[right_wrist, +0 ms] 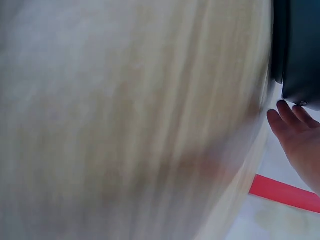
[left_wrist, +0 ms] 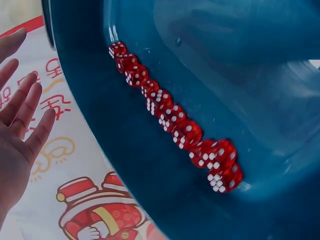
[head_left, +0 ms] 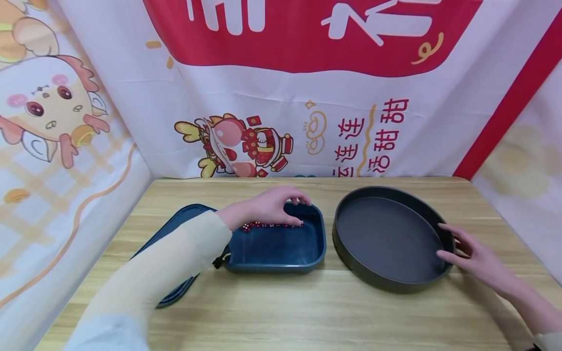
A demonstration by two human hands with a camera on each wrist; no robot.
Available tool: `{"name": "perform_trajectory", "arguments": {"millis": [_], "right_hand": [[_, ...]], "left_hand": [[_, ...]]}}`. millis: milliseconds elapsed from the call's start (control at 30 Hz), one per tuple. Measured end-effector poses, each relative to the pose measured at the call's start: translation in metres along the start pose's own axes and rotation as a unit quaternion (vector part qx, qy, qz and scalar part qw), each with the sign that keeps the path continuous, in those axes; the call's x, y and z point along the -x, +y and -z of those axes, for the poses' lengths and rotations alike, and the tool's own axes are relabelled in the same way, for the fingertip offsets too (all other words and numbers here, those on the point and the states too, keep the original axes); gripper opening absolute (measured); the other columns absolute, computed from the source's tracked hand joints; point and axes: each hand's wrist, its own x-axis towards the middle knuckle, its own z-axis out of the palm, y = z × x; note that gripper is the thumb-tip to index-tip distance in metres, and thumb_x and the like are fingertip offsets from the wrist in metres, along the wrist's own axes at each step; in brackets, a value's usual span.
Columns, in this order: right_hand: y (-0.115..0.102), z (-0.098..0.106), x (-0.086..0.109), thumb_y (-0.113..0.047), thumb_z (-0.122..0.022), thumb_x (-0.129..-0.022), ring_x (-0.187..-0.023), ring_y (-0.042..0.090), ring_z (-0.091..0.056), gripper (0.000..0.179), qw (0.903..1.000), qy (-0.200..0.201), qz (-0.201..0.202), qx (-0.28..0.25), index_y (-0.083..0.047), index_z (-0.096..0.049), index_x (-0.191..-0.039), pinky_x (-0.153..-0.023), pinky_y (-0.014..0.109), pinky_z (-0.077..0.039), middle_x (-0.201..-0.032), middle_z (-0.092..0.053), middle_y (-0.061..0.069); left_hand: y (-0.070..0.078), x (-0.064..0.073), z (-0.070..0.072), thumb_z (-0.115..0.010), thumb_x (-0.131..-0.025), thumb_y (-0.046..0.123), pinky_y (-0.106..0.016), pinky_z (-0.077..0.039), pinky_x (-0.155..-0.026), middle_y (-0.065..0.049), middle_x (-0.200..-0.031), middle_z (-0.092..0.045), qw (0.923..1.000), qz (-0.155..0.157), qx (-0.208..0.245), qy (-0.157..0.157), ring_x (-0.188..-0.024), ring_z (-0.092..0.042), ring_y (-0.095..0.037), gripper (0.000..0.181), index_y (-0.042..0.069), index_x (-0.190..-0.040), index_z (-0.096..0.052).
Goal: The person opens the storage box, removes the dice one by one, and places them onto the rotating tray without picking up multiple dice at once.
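A blue rectangular container (head_left: 276, 253) stands mid-table. Several translucent red dice with white dots (left_wrist: 170, 112) lie touching in a line along its far side. My left hand (head_left: 274, 207) hovers over the container, thumb extended down near the right end of the dice line. In the left wrist view its fingers (left_wrist: 22, 102) are spread and hold nothing. At the right edge of a dark round pan (head_left: 391, 239), my right hand (head_left: 471, 253) reaches over the rim with thumb and fingers apart. Between them no held thing can be made out.
A blue lid-like panel (head_left: 177, 292) lies left of the container, partly under my left sleeve. A small black clip or strap (head_left: 221, 258) sits at the container's left side. Printed cloth (head_left: 316, 87) hangs behind the wooden table (head_left: 298, 317) and along its sides.
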Motion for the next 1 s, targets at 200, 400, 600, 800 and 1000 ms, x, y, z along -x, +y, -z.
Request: {"name": "perform_trajectory", "arguments": {"millis": [200, 400, 600, 800, 1000], "right_hand": [[0.005, 0.000, 0.000, -0.002, -0.066, -0.091, -0.109, -0.016, -0.043, 0.058, 0.9999, -0.010, -0.010, 0.002, -0.002, -0.041, -0.143, -0.081, 0.006, -0.041, -0.129, -0.037, -0.026], [0.007, 0.001, -0.001, -0.005, -0.066, -0.092, -0.107, -0.015, -0.043, 0.057, 0.9995, -0.016, -0.025, 0.013, -0.001, -0.040, -0.143, -0.080, 0.006, -0.042, -0.129, -0.036, -0.023], [0.006, 0.002, -0.002, -0.006, -0.065, -0.093, -0.107, -0.016, -0.042, 0.056, 0.9992, -0.016, -0.031, 0.020, -0.003, -0.040, -0.143, -0.080, 0.006, -0.041, -0.136, -0.039, -0.004], [0.004, 0.002, -0.002, -0.007, -0.065, -0.093, -0.107, -0.015, -0.043, 0.056, 0.9990, -0.018, -0.036, 0.021, -0.003, -0.040, -0.143, -0.080, 0.007, -0.041, -0.135, -0.040, -0.004], [0.004, 0.001, -0.002, -0.004, -0.065, -0.092, -0.106, -0.014, -0.044, 0.056, 0.9991, -0.014, -0.035, 0.017, -0.004, -0.041, -0.143, -0.079, 0.007, -0.042, -0.134, -0.042, 0.004]], "left_hand": [[0.000, -0.011, 0.001, -0.078, -0.085, 0.024, -0.029, -0.046, -0.092, 0.004, -0.121, -0.061, 0.9981, 0.014, -0.033, -0.050, -0.106, -0.056, -0.014, 0.043, 0.016, -0.124, -0.063], [-0.008, -0.016, -0.007, -0.078, -0.084, 0.016, -0.029, -0.048, -0.089, 0.001, -0.122, -0.061, 0.9944, 0.024, -0.038, -0.096, -0.105, -0.058, -0.017, 0.042, 0.016, -0.124, -0.064], [-0.017, -0.020, -0.015, -0.077, -0.084, 0.011, -0.028, -0.049, -0.086, -0.001, -0.121, -0.062, 0.9928, 0.043, -0.021, -0.110, -0.103, -0.059, -0.018, 0.043, 0.014, -0.125, -0.063], [-0.026, -0.023, -0.022, -0.076, -0.086, 0.012, -0.028, -0.050, -0.081, -0.005, -0.115, -0.064, 0.9907, 0.057, -0.031, -0.120, -0.096, -0.061, -0.018, 0.043, 0.013, -0.127, -0.063], [-0.031, -0.024, -0.029, -0.074, -0.088, 0.013, -0.025, -0.051, -0.078, -0.003, -0.106, -0.066, 0.9868, 0.087, -0.037, -0.132, -0.089, -0.062, -0.012, 0.042, 0.013, -0.128, -0.063]]}}
